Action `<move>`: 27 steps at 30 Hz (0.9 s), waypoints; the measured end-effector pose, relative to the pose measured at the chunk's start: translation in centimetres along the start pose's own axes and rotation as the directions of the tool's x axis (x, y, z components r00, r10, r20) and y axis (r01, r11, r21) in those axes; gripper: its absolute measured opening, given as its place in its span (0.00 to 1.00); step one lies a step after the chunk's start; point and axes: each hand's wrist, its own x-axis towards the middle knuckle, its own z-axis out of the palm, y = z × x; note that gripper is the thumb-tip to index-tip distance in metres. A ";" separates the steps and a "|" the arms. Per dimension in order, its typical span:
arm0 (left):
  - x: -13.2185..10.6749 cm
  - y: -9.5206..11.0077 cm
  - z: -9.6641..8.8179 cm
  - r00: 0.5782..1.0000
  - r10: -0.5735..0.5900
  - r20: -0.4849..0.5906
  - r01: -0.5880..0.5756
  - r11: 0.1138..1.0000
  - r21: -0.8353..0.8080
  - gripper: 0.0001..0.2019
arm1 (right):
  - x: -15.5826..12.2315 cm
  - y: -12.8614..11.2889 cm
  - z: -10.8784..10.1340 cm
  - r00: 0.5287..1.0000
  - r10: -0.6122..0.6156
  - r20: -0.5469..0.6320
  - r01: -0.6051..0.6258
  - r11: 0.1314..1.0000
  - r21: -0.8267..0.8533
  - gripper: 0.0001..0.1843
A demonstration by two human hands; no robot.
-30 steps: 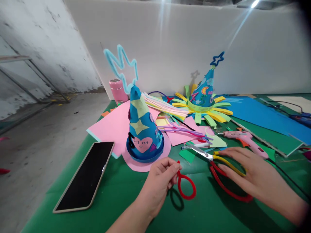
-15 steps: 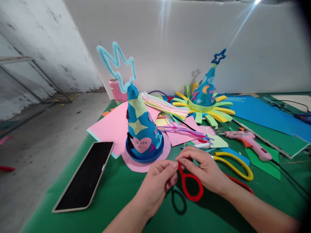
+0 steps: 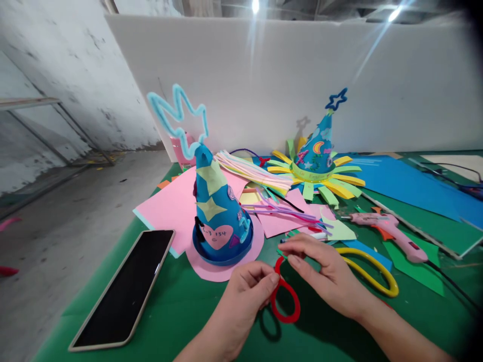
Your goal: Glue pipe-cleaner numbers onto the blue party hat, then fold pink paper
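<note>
My left hand (image 3: 251, 289) pinches a red pipe cleaner (image 3: 295, 301) between thumb and forefinger. The pipe cleaner is bent into a round loop that hangs below the fingers, with a short curved end above them. Close to that upper end is my right hand (image 3: 320, 269), its thumb and forefinger apart; whether the thumb touches the red end I cannot tell. A blue paper cone hat (image 3: 212, 183) with yellow-green stars, a pink heart and a light-blue pipe-cleaner shape on top stands beyond my left hand. Yellow-handled scissors (image 3: 392, 286) lie beside my right hand, partly hidden.
A phone (image 3: 124, 291) lies at the left table edge. Another blue cone hat (image 3: 319, 146) with a fringed brim stands at the back. Pipe cleaners (image 3: 256, 171) and pink paper (image 3: 166, 201) spread across the middle. A pink glue gun (image 3: 392, 231) with a cord lies right.
The view has tilted upward. My left hand has shifted its pinch to the neck of the red loop, and my right thumb and forefinger have parted near its upper end.
</note>
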 end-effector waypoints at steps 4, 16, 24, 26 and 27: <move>-0.1 0.1 0.2 0.999 0.022 -0.043 -0.017 0.994 0.112 0.11 | 0.0 -0.4 0.3 0.996 0.066 0.068 -0.067 0.998 0.015 0.06; -0.3 0.6 1.1 0.978 0.178 -0.109 -0.113 0.890 0.441 0.11 | 0.1 -0.8 1.7 0.966 0.259 0.019 -0.259 0.953 0.155 0.10; -0.1 0.3 0.2 0.973 0.132 -0.187 -0.065 0.942 0.329 0.11 | 0.0 0.1 1.8 0.902 0.431 -0.014 -0.381 0.813 0.440 0.15; -0.1 0.2 0.1 0.978 0.107 -0.180 -0.049 0.952 0.301 0.11 | 0.0 0.1 1.9 0.901 0.434 -0.005 -0.388 0.811 0.438 0.16; -0.1 0.2 0.2 0.979 0.099 -0.177 -0.043 0.954 0.296 0.12 | 0.0 0.0 2.0 0.907 0.421 0.003 -0.381 0.818 0.431 0.16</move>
